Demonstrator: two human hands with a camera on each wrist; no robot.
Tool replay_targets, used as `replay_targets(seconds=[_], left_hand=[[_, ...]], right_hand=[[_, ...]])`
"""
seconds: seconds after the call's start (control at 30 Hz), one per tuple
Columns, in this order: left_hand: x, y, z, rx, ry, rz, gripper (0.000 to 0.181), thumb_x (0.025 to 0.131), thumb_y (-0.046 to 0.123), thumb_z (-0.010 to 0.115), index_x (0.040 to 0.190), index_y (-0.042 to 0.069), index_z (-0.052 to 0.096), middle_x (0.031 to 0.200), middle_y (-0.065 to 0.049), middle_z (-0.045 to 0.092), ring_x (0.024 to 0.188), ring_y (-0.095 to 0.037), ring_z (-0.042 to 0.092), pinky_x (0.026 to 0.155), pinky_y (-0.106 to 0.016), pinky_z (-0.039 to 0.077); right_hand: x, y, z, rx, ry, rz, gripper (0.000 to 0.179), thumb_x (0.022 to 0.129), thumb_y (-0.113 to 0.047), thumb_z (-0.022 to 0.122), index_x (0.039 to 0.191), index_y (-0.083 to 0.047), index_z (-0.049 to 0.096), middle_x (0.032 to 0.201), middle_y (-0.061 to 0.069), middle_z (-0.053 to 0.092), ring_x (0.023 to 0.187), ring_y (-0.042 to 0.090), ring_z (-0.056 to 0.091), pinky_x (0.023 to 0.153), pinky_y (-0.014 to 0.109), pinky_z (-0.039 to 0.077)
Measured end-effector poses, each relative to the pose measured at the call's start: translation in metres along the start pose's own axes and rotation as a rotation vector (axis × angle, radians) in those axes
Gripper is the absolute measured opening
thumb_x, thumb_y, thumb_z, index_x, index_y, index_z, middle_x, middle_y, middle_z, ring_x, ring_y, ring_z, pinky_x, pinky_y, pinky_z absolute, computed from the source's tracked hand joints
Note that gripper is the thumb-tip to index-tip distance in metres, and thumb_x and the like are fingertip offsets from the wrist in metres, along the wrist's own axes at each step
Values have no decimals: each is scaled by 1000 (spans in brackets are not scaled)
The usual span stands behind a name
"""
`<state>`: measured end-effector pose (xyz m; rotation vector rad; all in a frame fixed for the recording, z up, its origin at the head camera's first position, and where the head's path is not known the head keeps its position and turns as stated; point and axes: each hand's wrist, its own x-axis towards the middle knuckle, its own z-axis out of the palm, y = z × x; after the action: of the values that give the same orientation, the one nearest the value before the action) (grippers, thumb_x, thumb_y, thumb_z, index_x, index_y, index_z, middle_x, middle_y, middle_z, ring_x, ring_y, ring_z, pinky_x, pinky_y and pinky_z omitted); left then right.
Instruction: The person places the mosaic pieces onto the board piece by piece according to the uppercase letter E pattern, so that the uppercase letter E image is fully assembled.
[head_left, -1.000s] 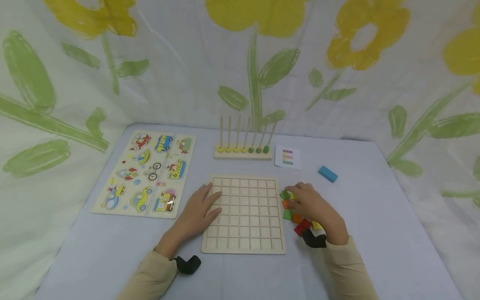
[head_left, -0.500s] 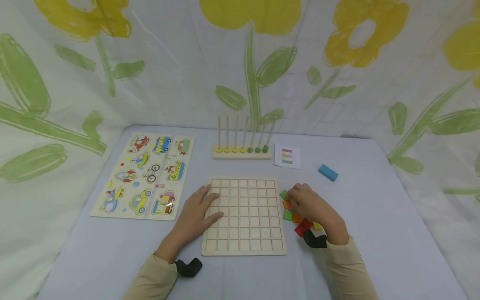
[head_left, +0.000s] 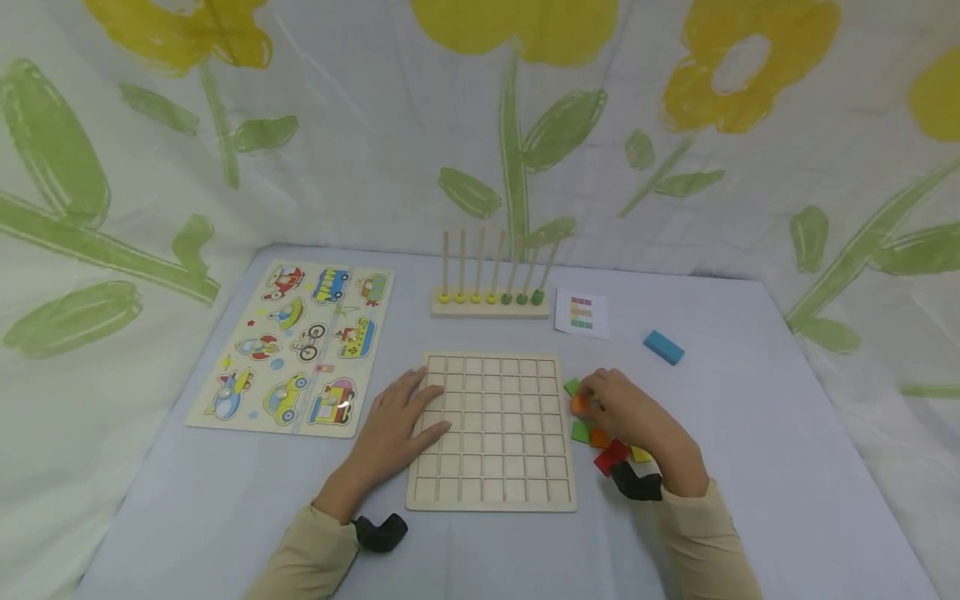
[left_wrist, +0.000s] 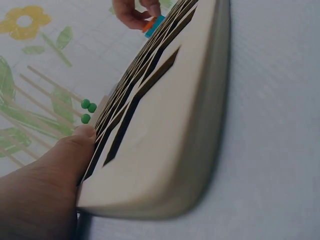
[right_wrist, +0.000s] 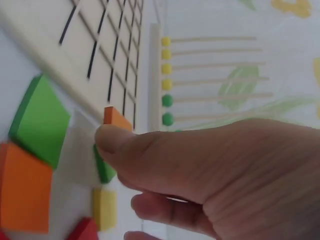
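A light wooden board with a grooved grid lies flat on the table. My left hand rests on its left edge with the fingers spread. In the left wrist view, the thumb touches the board's side. At the board's right edge, my right hand pinches an orange tile between thumb and fingers, just above the table. Around that hand lie a green tile, another orange tile, red tiles and a yellow tile. Part of the pile is hidden under the hand.
A puzzle board of vehicles lies at the left. Behind the grid board stands a wooden rack with upright rods and yellow and green beads. A printed card and a blue block lie at the back right.
The right fingers have closed on the orange tile and lifted it slightly from the pile. The left hand stays on the board. The head view has shifted a little.
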<state>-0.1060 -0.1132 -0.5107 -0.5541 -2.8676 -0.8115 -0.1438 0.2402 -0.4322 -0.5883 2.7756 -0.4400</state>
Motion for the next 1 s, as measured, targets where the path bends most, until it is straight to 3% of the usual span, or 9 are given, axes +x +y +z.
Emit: replay_targets(seconds=[0.13, 0.27, 0.57, 0.83, 1.0], left_hand=[[0, 0, 0, -1, 4, -6, 55, 89, 53, 59, 135, 22, 52, 152, -9, 34, 144, -30, 23, 112, -55, 24], [-1, 1, -1, 0, 8, -14, 56, 88, 53, 60, 134, 22, 52, 151, -10, 34, 144, -31, 23, 112, -55, 24], [-1, 2, -1, -13, 0, -20, 56, 88, 53, 60, 133, 21, 52, 150, -11, 34, 143, -32, 23, 112, -54, 23], [-1, 3, 1, -8, 25, 10, 55, 89, 53, 60, 133, 21, 53, 150, -11, 35, 142, -33, 24, 112, -55, 24], [-2, 1, 0, -5, 47, 22, 54, 89, 51, 61, 133, 20, 53, 149, -12, 36, 142, -33, 26, 111, -55, 25]], right_hand=[[7, -11, -1, 19, 66, -103, 25, 89, -22, 69, 109, -7, 63, 100, -1, 61, 91, 16, 55, 81, 33, 51], [27, -31, 1, 38, 101, -183, 24, 89, -18, 69, 110, -7, 63, 102, -1, 63, 94, 16, 59, 84, 34, 52], [71, -77, 22, 12, 78, -297, 21, 94, -28, 63, 106, -11, 66, 102, -2, 64, 93, 13, 58, 81, 30, 51], [84, -86, 39, -120, 227, -426, 18, 93, -26, 64, 104, -12, 68, 95, -3, 64, 84, 10, 59, 76, 26, 52], [88, -89, 41, -131, 261, -462, 15, 92, -24, 65, 102, -12, 68, 92, -4, 63, 81, 10, 59, 73, 26, 52]])
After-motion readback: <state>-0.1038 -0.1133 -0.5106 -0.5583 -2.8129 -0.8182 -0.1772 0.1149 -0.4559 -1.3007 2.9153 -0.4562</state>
